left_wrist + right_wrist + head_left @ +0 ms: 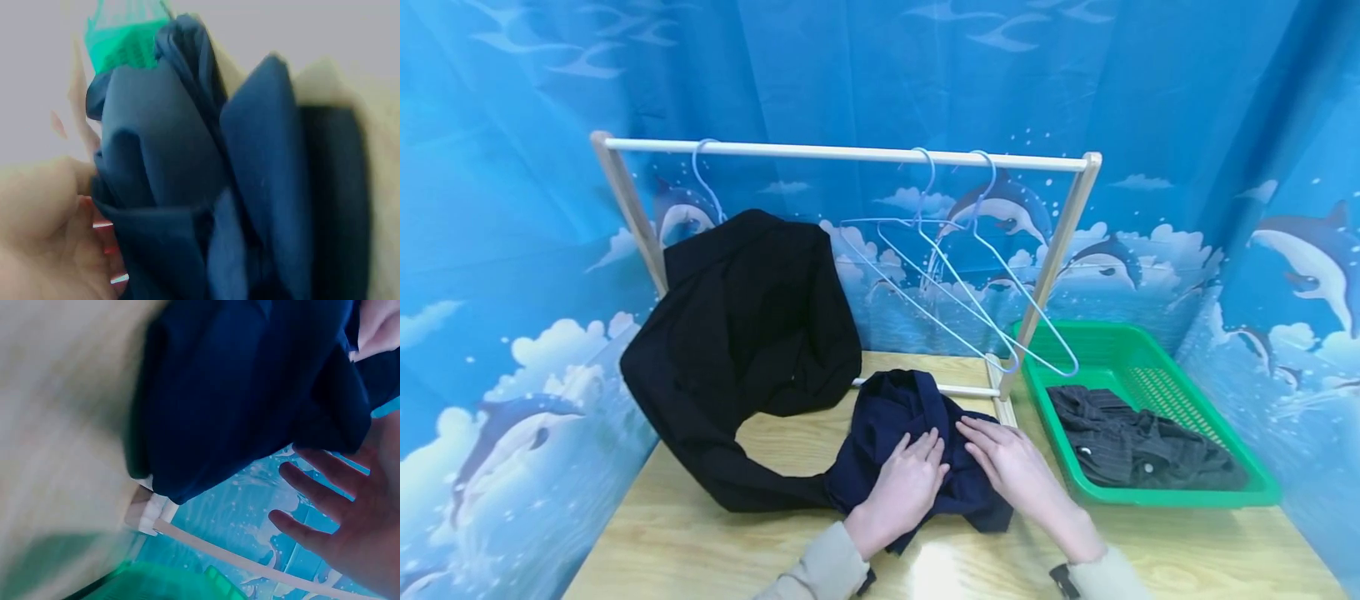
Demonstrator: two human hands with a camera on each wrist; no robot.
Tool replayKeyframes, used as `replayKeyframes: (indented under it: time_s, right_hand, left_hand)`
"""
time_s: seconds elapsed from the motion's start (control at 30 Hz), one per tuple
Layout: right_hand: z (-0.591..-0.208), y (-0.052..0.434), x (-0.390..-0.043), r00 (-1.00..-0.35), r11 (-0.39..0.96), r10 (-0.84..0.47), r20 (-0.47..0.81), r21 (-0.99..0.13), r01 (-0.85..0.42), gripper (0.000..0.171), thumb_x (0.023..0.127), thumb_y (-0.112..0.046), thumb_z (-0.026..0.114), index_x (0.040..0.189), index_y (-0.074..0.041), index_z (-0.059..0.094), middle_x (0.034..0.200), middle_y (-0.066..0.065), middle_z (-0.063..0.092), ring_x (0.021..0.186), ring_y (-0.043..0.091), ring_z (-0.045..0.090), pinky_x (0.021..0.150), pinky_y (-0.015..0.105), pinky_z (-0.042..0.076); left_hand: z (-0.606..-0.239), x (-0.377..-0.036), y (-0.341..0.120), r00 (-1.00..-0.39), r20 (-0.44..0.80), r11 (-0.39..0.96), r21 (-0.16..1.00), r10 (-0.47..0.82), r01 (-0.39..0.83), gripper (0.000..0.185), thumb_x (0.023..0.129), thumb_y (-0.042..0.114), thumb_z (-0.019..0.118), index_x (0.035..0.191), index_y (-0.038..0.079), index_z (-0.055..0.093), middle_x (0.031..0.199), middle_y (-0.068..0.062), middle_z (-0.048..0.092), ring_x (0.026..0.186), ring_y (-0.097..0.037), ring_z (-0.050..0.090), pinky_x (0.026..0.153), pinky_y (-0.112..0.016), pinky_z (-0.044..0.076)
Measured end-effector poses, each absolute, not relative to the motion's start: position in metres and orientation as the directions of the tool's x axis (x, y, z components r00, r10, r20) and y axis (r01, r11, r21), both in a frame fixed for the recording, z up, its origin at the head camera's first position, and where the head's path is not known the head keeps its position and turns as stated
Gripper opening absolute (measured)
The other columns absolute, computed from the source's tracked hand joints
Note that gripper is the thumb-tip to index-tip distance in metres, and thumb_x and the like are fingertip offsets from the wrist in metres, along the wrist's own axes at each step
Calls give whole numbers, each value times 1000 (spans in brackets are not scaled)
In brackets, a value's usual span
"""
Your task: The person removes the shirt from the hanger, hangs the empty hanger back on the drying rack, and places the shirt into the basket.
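Note:
A dark navy cloth garment (891,417) lies bunched on the table in the head view. On its front part rests my left hand (904,482), fingers nearly straight. Along its right side, my right hand (1011,458) touches the fabric with extended fingers. The right wrist view has the right hand (350,506) with fingers spread beside the navy cloth (231,394). Folds of the cloth (169,131) fill the left wrist view, next to the left hand (50,219). A large black garment (760,317) hangs at left, its lower part reaching the navy cloth.
A rack with a white rail (820,152) stands behind. One blue hanger (703,179) is above the black garment; two bare hangers (951,258) hang at right. A green basket (1180,500) at right holds a dark grey striped garment (1142,442). The table (647,525) is wooden.

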State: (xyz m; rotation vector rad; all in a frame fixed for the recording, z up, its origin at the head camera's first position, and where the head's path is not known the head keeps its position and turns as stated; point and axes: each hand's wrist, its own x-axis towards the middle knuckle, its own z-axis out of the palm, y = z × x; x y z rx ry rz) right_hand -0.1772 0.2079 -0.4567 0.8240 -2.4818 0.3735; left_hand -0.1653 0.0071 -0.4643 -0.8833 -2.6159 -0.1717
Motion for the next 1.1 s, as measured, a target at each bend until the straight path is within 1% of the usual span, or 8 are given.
replayKeyframes:
  time_s: [0.13, 0.27, 0.47, 0.63, 0.77, 0.87, 1.0, 1.1]
  right_hand:
    - [-453, 207, -187, -711, 770, -483, 511, -140, -623, 41, 95, -10, 69, 135, -13, 66, 132, 12, 66, 113, 33, 67, 87, 52, 54]
    - [-456, 205, -192, -685, 714, -556, 471, -151, -684, 45, 94, -6, 70, 138, -17, 64, 139, 15, 61, 117, 36, 64, 89, 54, 54]
    - [-464, 202, -191, -687, 709, -583, 434, -143, -691, 40, 94, -10, 72, 133, -17, 69, 136, 19, 62, 118, 42, 62, 94, 57, 51]
    - [-465, 201, -188, -703, 722, -577, 415, -143, -677, 36, 96, -16, 70, 132, -20, 70, 136, 18, 62, 119, 41, 62, 96, 55, 50]
    - [-466, 202, -182, -732, 728, -577, 361, -179, -662, 37, 100, -25, 65, 137, -22, 66, 140, 18, 59, 123, 41, 59, 97, 57, 49]
    - [-468, 203, -177, -774, 746, -561, 295, -226, -627, 42, 102, -37, 60, 142, -25, 61, 146, 17, 54, 128, 42, 55, 99, 62, 46]
    - [-468, 203, -174, -809, 771, -528, 258, -253, -584, 47, 100, -47, 58, 142, -27, 61, 152, 15, 48, 132, 43, 51, 99, 65, 44]
    - [-468, 202, -173, -813, 782, -516, 272, -238, -576, 48, 98, -48, 60, 139, -23, 64, 153, 15, 47, 132, 42, 52, 96, 65, 46]
  left_hand:
    - [-467, -156, 10, -706, 403, 790, -75, 582, 608, 34, 102, 26, 61, 128, 5, 69, 132, -10, 67, 123, -20, 64, 104, -40, 50]
    - [-463, -151, 8, -715, 388, 791, -63, 581, 609, 34, 100, 29, 64, 127, 10, 70, 131, -6, 68, 121, -16, 65, 102, -37, 51]
    - [-449, -155, -11, -691, 516, 746, 141, 506, 651, 21, 98, 31, 68, 112, 18, 77, 112, 3, 75, 99, -12, 72, 81, -30, 58]
    - [-444, -177, -42, -754, 594, 790, 304, 280, 532, 26, 98, 30, 69, 119, 15, 72, 117, -3, 71, 107, -22, 68, 85, -40, 57]
    - [-451, -186, -65, -877, 459, 841, 414, 138, 349, 44, 99, 36, 66, 134, 9, 62, 132, -16, 63, 119, -35, 61, 87, -52, 55]
    - [-458, -186, -73, -933, 335, 847, 450, 135, 284, 55, 100, 41, 62, 141, 4, 55, 132, -23, 61, 114, -40, 63, 83, -55, 55]
    - [-460, -185, -68, -939, 261, 824, 463, 225, 326, 61, 101, 43, 59, 144, 0, 50, 132, -25, 63, 106, -42, 67, 82, -54, 55]
    - [-455, -182, -56, -925, 248, 798, 471, 289, 376, 63, 102, 44, 57, 147, 1, 47, 139, -22, 60, 114, -39, 66, 88, -53, 55]
